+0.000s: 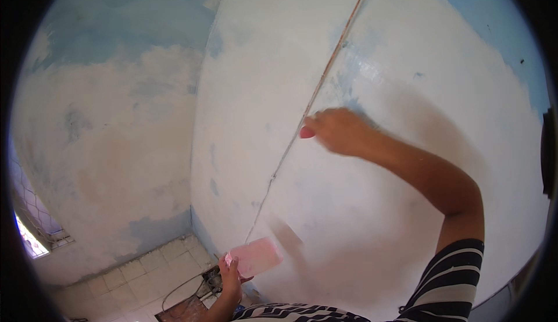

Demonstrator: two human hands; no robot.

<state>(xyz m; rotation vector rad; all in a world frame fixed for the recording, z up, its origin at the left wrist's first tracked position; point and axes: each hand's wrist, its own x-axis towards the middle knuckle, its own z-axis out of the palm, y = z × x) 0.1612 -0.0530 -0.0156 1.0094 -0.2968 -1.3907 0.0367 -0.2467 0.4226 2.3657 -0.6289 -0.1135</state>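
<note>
My right hand [340, 130] is raised against the white-coated wall [407, 89], next to a thin diagonal line [314, 98] that runs down it. The fingers are closed on a small pink tool [306, 132]; only its tip shows and the hand is blurred. Lower down, my left hand [231, 276] holds a flat pink rectangular plate [257, 256] by one end, close to the foot of the wall. Both forearms come out of black-and-white striped sleeves.
The walls meet in a corner [195, 147]; patches of blue paint [133, 14] show through the white coat. A tiled floor [145, 269] lies below left with a thin cable [177, 290] and some dark objects. A grilled window [29, 229] sits at the far left.
</note>
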